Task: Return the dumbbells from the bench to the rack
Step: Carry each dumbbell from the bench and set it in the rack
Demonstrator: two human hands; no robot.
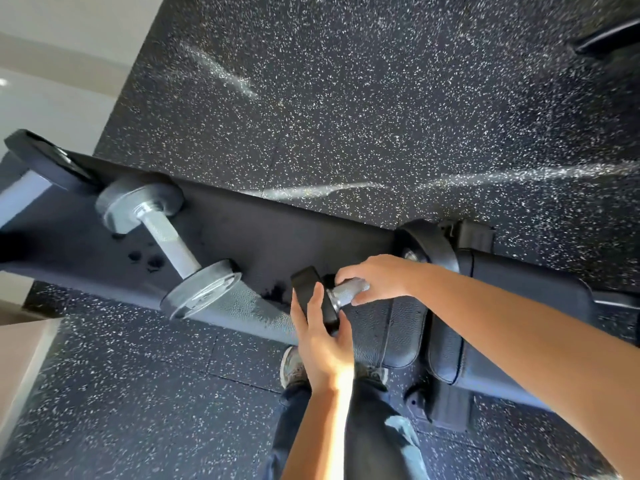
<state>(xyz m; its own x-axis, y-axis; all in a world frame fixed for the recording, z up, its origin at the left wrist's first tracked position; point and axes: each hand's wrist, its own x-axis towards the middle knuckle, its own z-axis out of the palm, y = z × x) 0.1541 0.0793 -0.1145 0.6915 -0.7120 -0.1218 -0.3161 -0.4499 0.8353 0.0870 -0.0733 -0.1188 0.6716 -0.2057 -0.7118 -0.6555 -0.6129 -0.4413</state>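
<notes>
A black-headed dumbbell [313,296] lies across the black padded bench [277,237], its far head [429,244] near the bench's back edge. My right hand [375,280] is wrapped around its metal handle. My left hand [322,344] cups the near black head from below and the side. A second dumbbell with grey heads and a chrome handle [169,244] rests on the bench to the left, untouched. No rack shows in this view.
A black weight plate [45,161] sits at the bench's far left end. Speckled black rubber flooring [346,98] surrounds the bench. My shoes [292,367] and trouser legs stand against the bench's near side. A pale wall edge is at the left.
</notes>
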